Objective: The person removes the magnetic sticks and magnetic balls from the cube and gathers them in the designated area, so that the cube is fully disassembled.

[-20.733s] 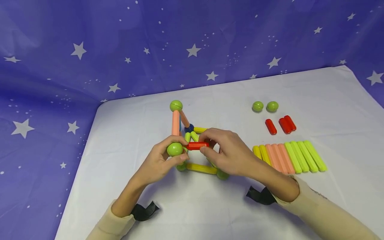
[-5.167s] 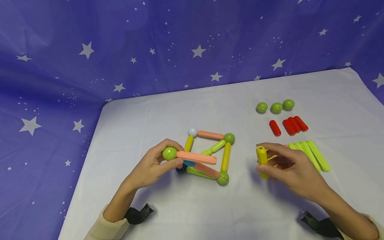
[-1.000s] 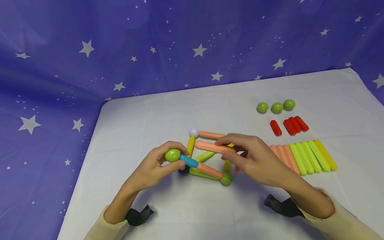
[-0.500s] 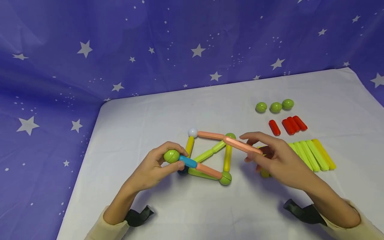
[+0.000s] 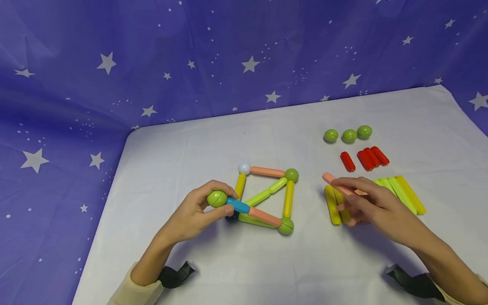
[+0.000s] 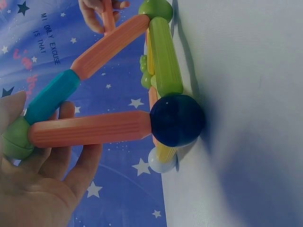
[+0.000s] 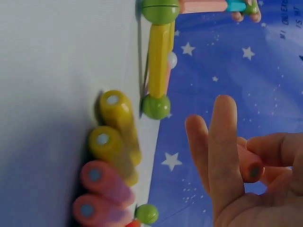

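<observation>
My left hand (image 5: 196, 212) pinches a green ball (image 5: 217, 199) at the raised top corner of a rod-and-ball frame. From that ball a blue piece (image 5: 238, 205) and a pink rod (image 5: 265, 217) slope down to a green ball (image 5: 286, 226) on the table. The left wrist view shows another pink rod (image 6: 90, 130) joining the held ball to a dark blue ball (image 6: 177, 120). Over the row of rods, my right hand (image 5: 375, 207) pinches a loose pink rod (image 5: 339, 185) between thumb and finger, with yellow rods (image 5: 332, 205) beside it.
Three green balls (image 5: 349, 136) and several short red rods (image 5: 347, 162) lie at the back right. Lime rods (image 5: 400, 192) and a yellow rod (image 5: 411, 195) lie right of my right hand. A starry purple cloth (image 5: 213, 55) hangs behind the white table (image 5: 183, 152).
My right hand has moved right with the pink rod, away from the frame and over the row of rods. My left hand keeps hold of the green ball in about the same place.
</observation>
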A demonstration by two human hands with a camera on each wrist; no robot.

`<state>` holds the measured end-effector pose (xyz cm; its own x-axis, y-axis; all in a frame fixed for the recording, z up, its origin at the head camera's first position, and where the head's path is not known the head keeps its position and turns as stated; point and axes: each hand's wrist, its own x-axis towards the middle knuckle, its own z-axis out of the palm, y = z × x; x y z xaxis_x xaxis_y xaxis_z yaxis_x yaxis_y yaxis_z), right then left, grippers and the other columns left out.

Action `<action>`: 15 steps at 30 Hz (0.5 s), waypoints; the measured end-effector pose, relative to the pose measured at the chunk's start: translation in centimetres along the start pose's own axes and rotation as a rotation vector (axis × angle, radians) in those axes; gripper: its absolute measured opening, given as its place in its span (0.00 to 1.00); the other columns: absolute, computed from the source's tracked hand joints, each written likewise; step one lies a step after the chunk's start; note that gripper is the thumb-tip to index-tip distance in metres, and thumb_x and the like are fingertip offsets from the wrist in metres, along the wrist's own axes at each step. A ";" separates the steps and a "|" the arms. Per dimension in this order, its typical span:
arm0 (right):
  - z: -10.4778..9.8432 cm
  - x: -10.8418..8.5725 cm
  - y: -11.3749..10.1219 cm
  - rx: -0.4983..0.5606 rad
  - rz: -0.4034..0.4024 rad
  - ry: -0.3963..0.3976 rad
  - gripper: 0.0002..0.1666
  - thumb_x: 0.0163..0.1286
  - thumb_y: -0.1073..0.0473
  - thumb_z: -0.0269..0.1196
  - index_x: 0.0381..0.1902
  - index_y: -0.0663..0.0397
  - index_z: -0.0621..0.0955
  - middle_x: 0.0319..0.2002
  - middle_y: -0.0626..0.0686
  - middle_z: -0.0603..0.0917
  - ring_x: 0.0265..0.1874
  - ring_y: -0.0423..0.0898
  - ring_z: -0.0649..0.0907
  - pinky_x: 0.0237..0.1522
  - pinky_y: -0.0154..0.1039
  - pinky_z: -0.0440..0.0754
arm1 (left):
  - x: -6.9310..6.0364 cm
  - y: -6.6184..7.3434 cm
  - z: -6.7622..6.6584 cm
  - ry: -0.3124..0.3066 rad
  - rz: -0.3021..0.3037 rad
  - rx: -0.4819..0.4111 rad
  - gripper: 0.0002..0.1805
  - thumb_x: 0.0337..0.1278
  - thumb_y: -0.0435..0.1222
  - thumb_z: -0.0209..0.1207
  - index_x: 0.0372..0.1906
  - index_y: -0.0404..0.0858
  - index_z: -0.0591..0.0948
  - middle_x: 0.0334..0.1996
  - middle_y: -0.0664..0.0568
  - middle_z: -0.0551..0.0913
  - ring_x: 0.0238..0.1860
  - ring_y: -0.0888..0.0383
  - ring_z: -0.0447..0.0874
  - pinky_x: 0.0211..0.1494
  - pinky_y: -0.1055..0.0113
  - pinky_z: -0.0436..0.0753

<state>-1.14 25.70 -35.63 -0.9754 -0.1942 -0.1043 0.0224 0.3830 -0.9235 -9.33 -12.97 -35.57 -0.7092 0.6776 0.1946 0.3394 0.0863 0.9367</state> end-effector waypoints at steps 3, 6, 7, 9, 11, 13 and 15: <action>-0.6 -0.6 0.6 -0.030 0.008 0.047 0.23 0.78 0.61 0.54 0.68 0.53 0.72 0.44 0.61 0.77 0.31 0.53 0.83 0.32 0.43 0.86 | -0.1 0.0 0.0 0.005 0.004 0.001 0.15 0.62 0.24 0.61 0.51 0.40 0.78 0.45 0.49 0.81 0.41 0.53 0.78 0.44 0.64 0.81; -1.5 -1.4 1.6 -0.091 -0.008 0.112 0.23 0.77 0.61 0.55 0.68 0.53 0.73 0.49 0.55 0.78 0.32 0.50 0.84 0.32 0.40 0.86 | -0.1 0.0 -0.1 0.009 0.007 0.002 0.15 0.62 0.24 0.61 0.51 0.40 0.78 0.45 0.48 0.81 0.41 0.53 0.78 0.43 0.64 0.81; -1.8 -1.6 2.0 -0.109 -0.016 0.136 0.24 0.76 0.62 0.56 0.68 0.53 0.73 0.51 0.53 0.78 0.34 0.49 0.84 0.32 0.40 0.86 | -0.1 0.0 -0.1 0.010 0.008 0.003 0.15 0.62 0.24 0.61 0.51 0.40 0.78 0.45 0.48 0.81 0.41 0.53 0.78 0.43 0.64 0.81; -2.6 -2.1 2.9 -0.146 -0.024 0.185 0.24 0.75 0.64 0.57 0.67 0.54 0.74 0.55 0.49 0.77 0.37 0.45 0.84 0.32 0.38 0.85 | -0.1 -0.1 -0.1 0.009 0.008 0.004 0.15 0.62 0.24 0.61 0.51 0.40 0.78 0.45 0.48 0.81 0.42 0.53 0.78 0.43 0.64 0.81; -3.4 -2.6 3.8 -0.168 -0.017 0.224 0.23 0.74 0.67 0.57 0.66 0.56 0.74 0.55 0.46 0.77 0.37 0.43 0.84 0.31 0.37 0.85 | -0.1 -0.1 -0.1 0.008 0.007 0.005 0.15 0.62 0.24 0.61 0.51 0.40 0.78 0.45 0.49 0.80 0.42 0.53 0.78 0.44 0.64 0.81; -4.1 -3.0 4.6 -0.195 0.001 0.261 0.23 0.74 0.68 0.57 0.65 0.58 0.74 0.55 0.43 0.77 0.36 0.42 0.83 0.29 0.36 0.84 | 0.0 -0.1 -0.1 0.006 0.003 0.007 0.15 0.62 0.24 0.61 0.51 0.40 0.78 0.45 0.49 0.80 0.43 0.52 0.78 0.46 0.63 0.80; -4.7 -3.3 5.2 -0.231 0.024 0.288 0.22 0.74 0.67 0.57 0.65 0.59 0.74 0.56 0.39 0.75 0.34 0.41 0.83 0.28 0.34 0.83 | 0.0 -0.1 -0.1 0.006 0.000 0.007 0.15 0.62 0.24 0.61 0.51 0.40 0.78 0.45 0.49 0.80 0.43 0.52 0.78 0.46 0.63 0.81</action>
<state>1.19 32.56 -38.33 -0.9977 0.0666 0.0138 0.0278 0.5847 -0.8108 -9.40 -13.02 -35.65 -0.7129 0.6731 0.1967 0.3436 0.0908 0.9347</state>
